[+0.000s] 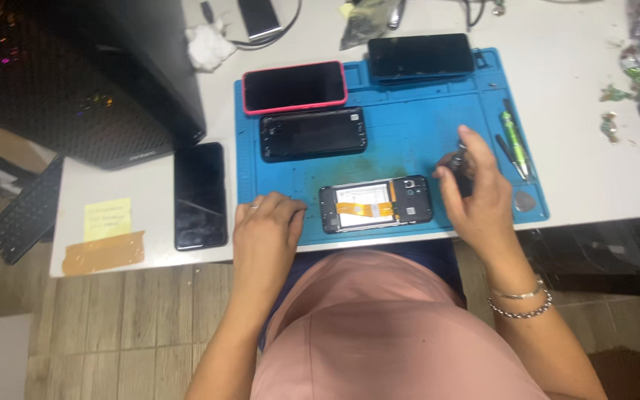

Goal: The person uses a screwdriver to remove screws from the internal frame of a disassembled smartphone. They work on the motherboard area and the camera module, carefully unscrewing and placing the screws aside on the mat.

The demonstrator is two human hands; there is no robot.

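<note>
I am steadying the opened phone [376,205], lying back-off on the blue mat [416,141] at the table's [587,159] near edge, with my left hand [264,230] flat beside it, while my right hand [475,194] is gripping a small dark tool [459,159] (best kept upright, pressing lightly).

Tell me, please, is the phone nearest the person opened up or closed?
Opened: the phone lies back cover off, its orange flex cable and inner frame exposed.
</note>
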